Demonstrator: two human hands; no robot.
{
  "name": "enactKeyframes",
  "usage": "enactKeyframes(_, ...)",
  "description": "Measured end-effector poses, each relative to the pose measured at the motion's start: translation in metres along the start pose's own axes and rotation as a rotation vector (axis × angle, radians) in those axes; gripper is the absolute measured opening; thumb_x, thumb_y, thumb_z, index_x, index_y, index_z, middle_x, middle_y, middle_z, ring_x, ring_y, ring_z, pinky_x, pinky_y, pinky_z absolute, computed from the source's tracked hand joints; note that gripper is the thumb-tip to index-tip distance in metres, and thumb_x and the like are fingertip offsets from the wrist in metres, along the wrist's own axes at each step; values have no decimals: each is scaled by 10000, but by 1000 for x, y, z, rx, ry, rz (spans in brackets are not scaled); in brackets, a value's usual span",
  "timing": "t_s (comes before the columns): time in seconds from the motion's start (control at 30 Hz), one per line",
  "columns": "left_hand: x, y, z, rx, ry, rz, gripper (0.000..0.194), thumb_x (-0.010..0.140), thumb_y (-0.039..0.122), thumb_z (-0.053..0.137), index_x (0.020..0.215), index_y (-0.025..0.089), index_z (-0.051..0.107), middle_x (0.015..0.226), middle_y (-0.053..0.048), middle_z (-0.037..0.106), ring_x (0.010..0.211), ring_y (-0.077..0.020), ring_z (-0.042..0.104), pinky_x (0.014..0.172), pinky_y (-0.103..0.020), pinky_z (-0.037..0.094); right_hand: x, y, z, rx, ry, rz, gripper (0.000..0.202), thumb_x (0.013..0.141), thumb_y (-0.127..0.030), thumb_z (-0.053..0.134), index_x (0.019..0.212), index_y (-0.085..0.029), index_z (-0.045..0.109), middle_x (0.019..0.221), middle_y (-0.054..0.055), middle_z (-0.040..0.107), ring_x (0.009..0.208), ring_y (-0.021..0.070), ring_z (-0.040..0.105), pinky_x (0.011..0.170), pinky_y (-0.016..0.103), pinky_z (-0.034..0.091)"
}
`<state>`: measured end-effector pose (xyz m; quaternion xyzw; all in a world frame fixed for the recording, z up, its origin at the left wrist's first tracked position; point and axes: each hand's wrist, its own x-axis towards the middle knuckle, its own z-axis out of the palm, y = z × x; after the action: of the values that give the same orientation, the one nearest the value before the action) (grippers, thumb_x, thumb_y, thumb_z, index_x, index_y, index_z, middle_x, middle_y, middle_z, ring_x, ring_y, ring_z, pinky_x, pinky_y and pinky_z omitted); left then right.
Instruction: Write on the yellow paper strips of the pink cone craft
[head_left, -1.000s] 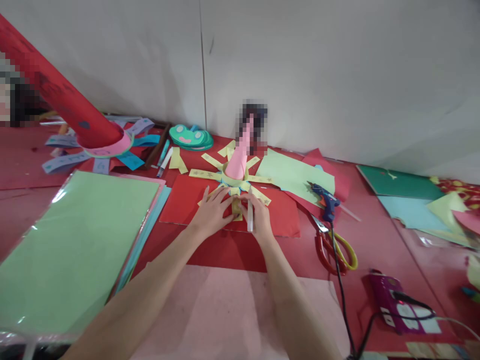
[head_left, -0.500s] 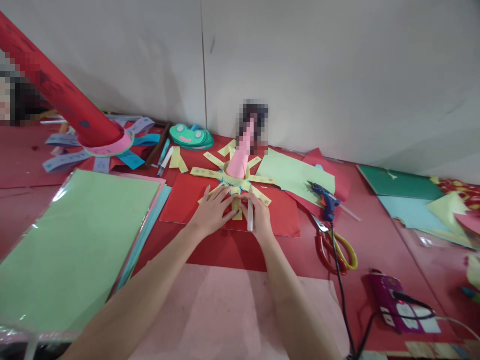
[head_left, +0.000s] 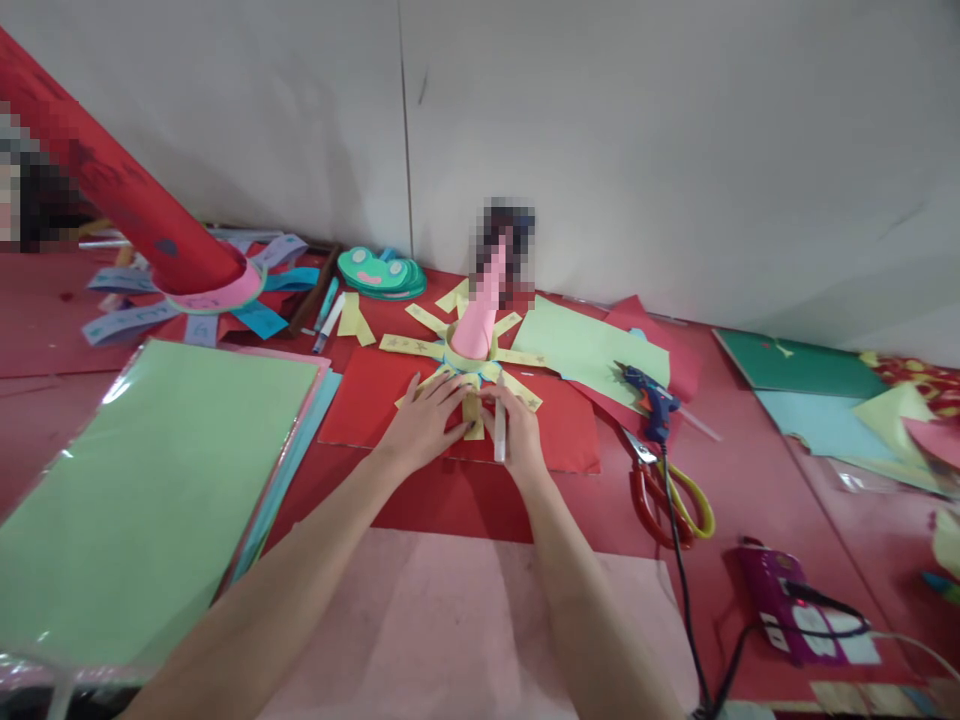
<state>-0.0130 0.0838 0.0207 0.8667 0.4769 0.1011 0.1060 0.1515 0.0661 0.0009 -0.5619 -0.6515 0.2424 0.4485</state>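
Observation:
A yellow paper ring point(head_left: 453, 352) with strips spreading out like rays stands on red paper, and a pink paper cone point(head_left: 475, 328) rises from its middle. Small star drawings mark several strips. My left hand point(head_left: 426, 422) lies over the left front of it, fingers stretched out, with fingertips and thumb pressing beside the front yellow strip point(head_left: 472, 406). On the other side of that strip, my right hand point(head_left: 521, 432) is closed around a white marker point(head_left: 500, 432), its fingertips near the strip's edge. The marker's tip is hidden by the fingers.
Scissors point(head_left: 703, 505) and a blue glue gun point(head_left: 657, 405) with a black cord lie right. A purple power box point(head_left: 780, 590) is nearer. Plastic-wrapped green sheets point(head_left: 180, 480) lie left. Behind are a red paper tube point(head_left: 127, 195), frog cutouts point(head_left: 381, 273) and the wall point(head_left: 637, 150).
The hands stay in nearly the same place at the front strip. The whole view has shifted very slightly; nothing has been picked up or let go.

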Motion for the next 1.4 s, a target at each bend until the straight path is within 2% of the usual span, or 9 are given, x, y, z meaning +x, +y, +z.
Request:
enactKeyframes(0.13, -1, 0, -2, 14, -34, 3, 507, 901, 372, 522, 1382, 247, 419, 1450, -71, 439, 1396, -259, 304, 1149, -536, 165, 0, -8, -1, 20, 63, 59, 204, 844, -331, 538, 949, -203, 657, 883, 55, 703, 832, 210, 652, 812, 355, 510)
enactKeyframes(0.23, -1, 0, -3, 22, -52, 13, 547, 895, 423, 538, 1389, 226, 413, 1455, -80, 429, 1402, -269, 287, 1154, -534, 152, 0, -17, -5, 180, 166, 157, 319, 910, -415, 455, 1056, -198, 638, 886, 62, 711, 836, 193, 662, 812, 337, 513)
enactKeyframes(0.3, -1, 0, -4, 18, -59, 17, 560, 891, 433, 540, 1395, 231, 404, 1465, -76, 415, 1406, -271, 278, 1155, -531, 152, 0, -21, -7, 268, 203, 219, 369, 918, -465, 433, 1039, -195, 654, 795, 46, 710, 771, 182, 665, 793, 332, 518)
enactKeyframes(0.4, -1, 1, -6, 1, -64, 19, 561, 887, 440, 544, 1393, 245, 401, 1483, -71, 391, 1410, -269, 269, 1153, -532, 155, 0, -22, -9, 312, 212, 303, 431, 901, -523, 437, 793, -181, 676, 615, 21, 664, 559, 152, 613, 645, 301, 514)
enactKeyframes(0.47, -2, 1, -8, -12, -72, 23, 561, 884, 438, 546, 1392, 250, 398, 1488, -68, 382, 1413, -268, 259, 1152, -536, 153, 1, -22, -10, 291, 186, 340, 443, 878, -528, 478, 642, -182, 623, 561, 19, 643, 498, 138, 582, 558, 272, 482)
enactKeyframes(0.63, -2, 1, -8, -15, -69, 34, 524, 878, 407, 545, 1371, 285, 417, 1476, -63, 396, 1410, -267, 268, 1148, -542, 151, 2, -23, -9, 294, 117, 325, 311, 819, -483, 590, 688, -206, 537, 502, -25, 613, 426, 124, 544, 461, 244, 431)
enactKeyframes(0.8, -2, 1, -9, -5, -94, 32, 540, 873, 400, 557, 1375, 262, 413, 1490, -72, 378, 1419, -272, 246, 1149, -545, 142, 2, -25, -8, 345, 137, 316, 374, 767, -439, 667, 598, -236, 402, 427, -63, 534, 405, 122, 536, 456, 246, 430)
enactKeyframes(0.97, -2, 2, -10, -5, -86, 36, 539, 868, 381, 556, 1373, 257, 414, 1484, -75, 382, 1414, -276, 256, 1147, -552, 145, 1, -23, -8, 318, 88, 282, 353, 758, -434, 662, 601, -246, 409, 453, -58, 542, 453, 140, 564, 479, 267, 452)
enactKeyframes(1.4, -2, 1, -8, -3, -74, 45, 537, 870, 367, 555, 1378, 267, 410, 1486, -73, 381, 1411, -277, 264, 1145, -551, 149, 2, -21, -6, 279, 82, 273, 342, 772, -391, 641, 582, -243, 398, 450, -59, 523, 481, 146, 577, 516, 267, 438)
